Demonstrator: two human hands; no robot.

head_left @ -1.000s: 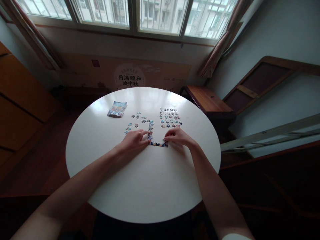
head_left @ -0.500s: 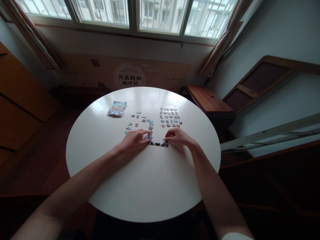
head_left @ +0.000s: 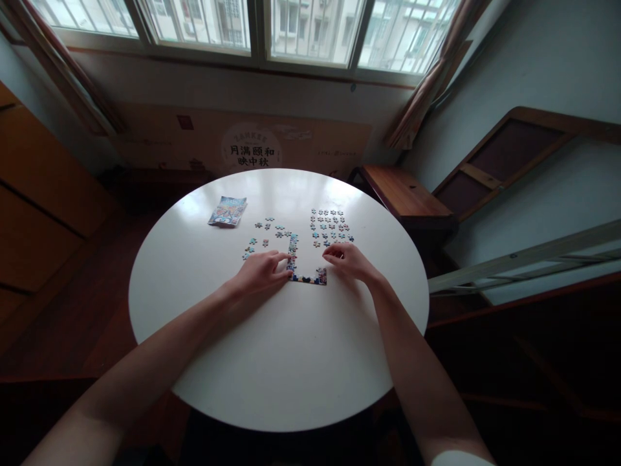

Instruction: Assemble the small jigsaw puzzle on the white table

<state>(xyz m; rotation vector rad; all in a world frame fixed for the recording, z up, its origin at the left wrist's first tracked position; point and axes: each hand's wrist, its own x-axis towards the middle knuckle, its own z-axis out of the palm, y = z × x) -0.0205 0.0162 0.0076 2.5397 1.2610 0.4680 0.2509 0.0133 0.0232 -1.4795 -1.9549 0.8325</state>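
Note:
A partly joined jigsaw puzzle (head_left: 305, 280) forms a U-shaped border, with a tall left side, a bottom row and a short right side. My left hand (head_left: 262, 268) rests against its left side, index finger and thumb apart, the fingertips touching the pieces. Just above the short right side hovers my right hand (head_left: 347, 259), its fingers loosely curled and the thumb a little apart from them. No piece shows in that hand. Loose puzzle pieces (head_left: 331, 226) lie in rows beyond my right hand. More scattered pieces (head_left: 266, 243) lie beyond my left hand.
All of this lies on a round white table (head_left: 272, 362). A crumpled, colourful printed packet (head_left: 228, 211) sits at the far left. Behind the table's right edge stands a wooden bench (head_left: 407, 191). Barred windows (head_left: 310, 32) are ahead.
My right hand has lifted off the short right side of the puzzle and moved slightly away from me, uncovering the pieces there. My left hand has stayed in place.

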